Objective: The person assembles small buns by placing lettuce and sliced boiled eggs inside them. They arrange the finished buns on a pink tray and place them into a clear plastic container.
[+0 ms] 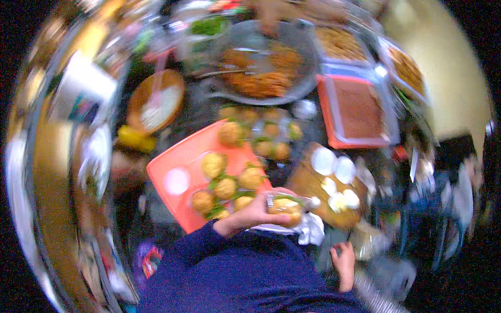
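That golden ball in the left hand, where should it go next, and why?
Probably onto the orange tray. The left hand holds a wrapped golden ball beside it, where similar balls already sit on green leaves. The blur hides details.

Around the orange-red tray (177,161) that bears golden-yellow fried balls (213,165) with green leaves, a dark blue sleeve (245,271) lies below it, a brown wooden board (313,188) with white rounds sits to its right, and a grey pan (261,62) of orange-brown noodles stands above it.
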`<state>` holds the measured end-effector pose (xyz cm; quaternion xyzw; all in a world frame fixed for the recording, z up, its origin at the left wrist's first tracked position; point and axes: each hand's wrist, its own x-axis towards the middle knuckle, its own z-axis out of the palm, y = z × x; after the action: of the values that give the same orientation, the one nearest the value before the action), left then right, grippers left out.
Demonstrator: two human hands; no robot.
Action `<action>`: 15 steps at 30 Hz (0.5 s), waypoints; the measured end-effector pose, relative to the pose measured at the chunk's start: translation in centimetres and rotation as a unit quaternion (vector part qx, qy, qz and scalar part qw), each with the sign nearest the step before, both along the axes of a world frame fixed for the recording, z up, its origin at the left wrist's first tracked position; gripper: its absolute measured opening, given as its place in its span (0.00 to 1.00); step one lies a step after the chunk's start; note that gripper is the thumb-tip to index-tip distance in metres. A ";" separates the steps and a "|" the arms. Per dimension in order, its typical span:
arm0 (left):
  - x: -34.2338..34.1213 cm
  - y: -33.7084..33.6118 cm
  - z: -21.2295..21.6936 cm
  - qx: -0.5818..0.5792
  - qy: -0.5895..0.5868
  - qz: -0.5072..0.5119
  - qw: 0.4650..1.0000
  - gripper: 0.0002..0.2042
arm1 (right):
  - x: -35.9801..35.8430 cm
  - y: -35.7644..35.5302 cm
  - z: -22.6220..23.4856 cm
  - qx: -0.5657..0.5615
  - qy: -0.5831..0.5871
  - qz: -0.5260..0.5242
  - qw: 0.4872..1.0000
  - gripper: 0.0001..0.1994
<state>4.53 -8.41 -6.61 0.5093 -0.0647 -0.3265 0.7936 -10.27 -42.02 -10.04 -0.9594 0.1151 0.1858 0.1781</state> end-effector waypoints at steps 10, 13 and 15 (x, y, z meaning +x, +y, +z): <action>-3.0 6.0 3.4 -0.028 -0.039 0.234 0.971 0.27 | 8.7 1.9 3.5 0.108 -0.111 -0.063 0.986 0.13; -4.1 8.3 3.8 -0.003 -0.049 0.290 0.956 0.33 | 10.2 4.6 5.6 0.128 -0.176 -0.053 0.974 0.12; -4.9 9.6 3.7 0.018 -0.073 0.353 0.933 0.31 | 10.9 5.7 6.0 0.153 -0.206 -0.009 0.966 0.13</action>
<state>-0.36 1.21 -2.88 0.5360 0.0677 0.0112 0.8414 0.65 -36.29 -4.04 -0.9373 0.0544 -0.0023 0.3443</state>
